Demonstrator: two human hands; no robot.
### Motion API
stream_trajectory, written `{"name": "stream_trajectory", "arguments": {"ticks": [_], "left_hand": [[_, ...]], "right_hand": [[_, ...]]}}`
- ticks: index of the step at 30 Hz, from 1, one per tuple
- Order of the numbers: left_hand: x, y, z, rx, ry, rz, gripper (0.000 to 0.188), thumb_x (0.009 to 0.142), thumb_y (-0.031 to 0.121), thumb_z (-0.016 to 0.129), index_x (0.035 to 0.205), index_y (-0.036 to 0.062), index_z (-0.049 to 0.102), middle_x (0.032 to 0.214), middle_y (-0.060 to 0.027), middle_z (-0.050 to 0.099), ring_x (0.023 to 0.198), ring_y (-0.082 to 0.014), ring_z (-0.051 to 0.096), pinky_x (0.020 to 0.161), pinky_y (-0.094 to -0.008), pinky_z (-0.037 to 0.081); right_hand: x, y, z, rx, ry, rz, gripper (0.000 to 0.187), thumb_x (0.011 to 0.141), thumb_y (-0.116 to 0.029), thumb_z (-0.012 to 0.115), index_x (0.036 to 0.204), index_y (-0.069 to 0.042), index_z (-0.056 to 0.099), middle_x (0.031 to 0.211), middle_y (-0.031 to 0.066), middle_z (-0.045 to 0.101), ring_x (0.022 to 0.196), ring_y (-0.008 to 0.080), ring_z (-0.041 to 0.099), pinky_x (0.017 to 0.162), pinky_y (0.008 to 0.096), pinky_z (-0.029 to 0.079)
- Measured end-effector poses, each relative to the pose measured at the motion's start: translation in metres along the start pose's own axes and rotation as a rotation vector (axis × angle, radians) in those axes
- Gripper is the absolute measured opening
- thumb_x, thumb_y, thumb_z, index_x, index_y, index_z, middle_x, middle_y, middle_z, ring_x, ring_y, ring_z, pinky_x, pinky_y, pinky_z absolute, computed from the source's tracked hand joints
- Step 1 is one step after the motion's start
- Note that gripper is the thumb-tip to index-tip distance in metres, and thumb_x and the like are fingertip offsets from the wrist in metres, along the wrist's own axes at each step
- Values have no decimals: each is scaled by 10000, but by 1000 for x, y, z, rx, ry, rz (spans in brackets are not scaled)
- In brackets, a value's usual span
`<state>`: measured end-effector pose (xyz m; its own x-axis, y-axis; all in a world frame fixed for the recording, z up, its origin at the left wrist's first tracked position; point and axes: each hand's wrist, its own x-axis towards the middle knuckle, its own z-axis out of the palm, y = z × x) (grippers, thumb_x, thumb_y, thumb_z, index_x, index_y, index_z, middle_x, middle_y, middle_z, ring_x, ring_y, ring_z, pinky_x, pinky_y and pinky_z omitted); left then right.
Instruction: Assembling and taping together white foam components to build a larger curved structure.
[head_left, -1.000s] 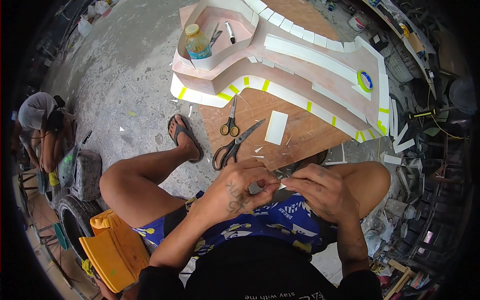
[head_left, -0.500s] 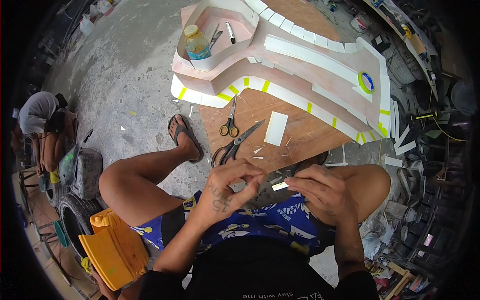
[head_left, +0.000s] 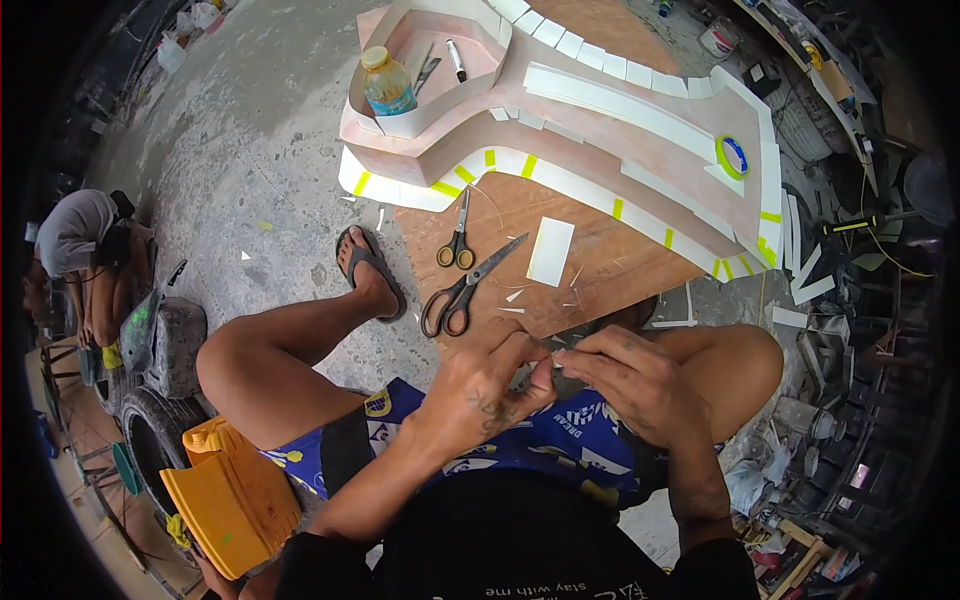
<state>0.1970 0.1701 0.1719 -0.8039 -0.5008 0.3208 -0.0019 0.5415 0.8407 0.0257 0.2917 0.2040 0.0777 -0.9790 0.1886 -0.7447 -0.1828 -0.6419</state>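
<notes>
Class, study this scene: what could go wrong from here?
The small white piece, mostly hidden between the left hand and right hand, might slip. The larger scissors lie near the left hand, so a careless reach might knock them. The jar stands upright on the pink form and might tip if that form is bumped.

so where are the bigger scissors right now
In the head view, the bigger scissors lie just left of centre, at the near left edge of the wooden board, between the smaller scissors and the left hand.
</notes>
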Motion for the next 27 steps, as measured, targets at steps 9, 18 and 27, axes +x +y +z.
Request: {"name": "stream_trajectory", "arguments": {"ticks": [9,18,27], "left_hand": [[-33,-32,-6,-113,-82,-314,123,754,7,698,806,-10,587,715,-106,590,634,-228,610,571,-329,483],[-20,-25,0,-83,120,-135,329,738,-60,693,1057,6,649,900,-122,632,760,-278,619,676,-347,480],[7,-21,-8,139,79,414,370,675,39,748,1034,0,666,938,-84,660,751,-226,609,630,-314,495]], "right_hand": [[-8,11,-7,58,90,101,251,788,-26,699,1038,-20,669,920,80,609,811,226,621,685,323,518],[-1,9,-9,59,172,112,262,768,-46,738,1025,-34,688,891,84,641,777,205,642,656,316,524],[8,6,-13,266,205,193,203,759,-31,750,960,-25,721,834,78,657,714,160,641,602,268,498]]}}
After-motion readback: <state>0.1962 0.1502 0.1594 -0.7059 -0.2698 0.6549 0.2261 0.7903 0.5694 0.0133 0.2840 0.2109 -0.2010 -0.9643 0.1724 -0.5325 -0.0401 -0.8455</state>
